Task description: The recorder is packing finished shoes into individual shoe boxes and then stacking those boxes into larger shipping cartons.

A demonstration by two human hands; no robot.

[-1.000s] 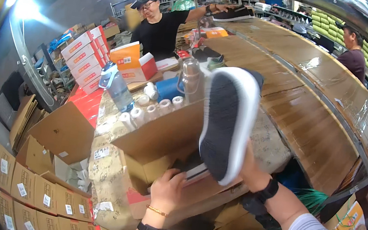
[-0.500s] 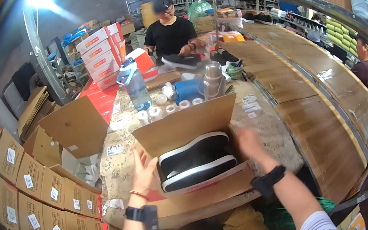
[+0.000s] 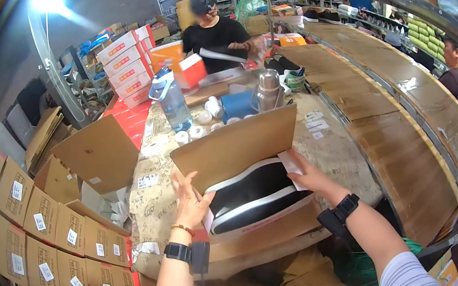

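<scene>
An open brown cardboard shoe box (image 3: 240, 141) lies on the worktable in front of me, its lid raised on the far side. Inside rests a pair of black shoes (image 3: 260, 188) with white soles, side by side. At the box's right end, my right hand (image 3: 312, 176) pinches a pale end flap (image 3: 291, 163) between thumb and fingers. My left hand (image 3: 191, 204) is at the left end, fingers spread apart, its thumb against another pale flap (image 3: 208, 219). The outer side of that end is partly hidden by the hand.
Beyond the box stand a blue water bottle (image 3: 172, 101), white tape rolls (image 3: 197, 132) and a steel flask (image 3: 269, 90). Brown boxes (image 3: 64, 231) are stacked at left, red-and-white ones (image 3: 126, 68) farther back. A co-worker (image 3: 213, 40) works opposite. Cardboard-covered racks (image 3: 396, 147) run along the right.
My right hand has closed on the pale flap at the box's right end. The left hand has shifted slightly right against its end. Opposite, the co-worker's shoe and orange box have moved.
</scene>
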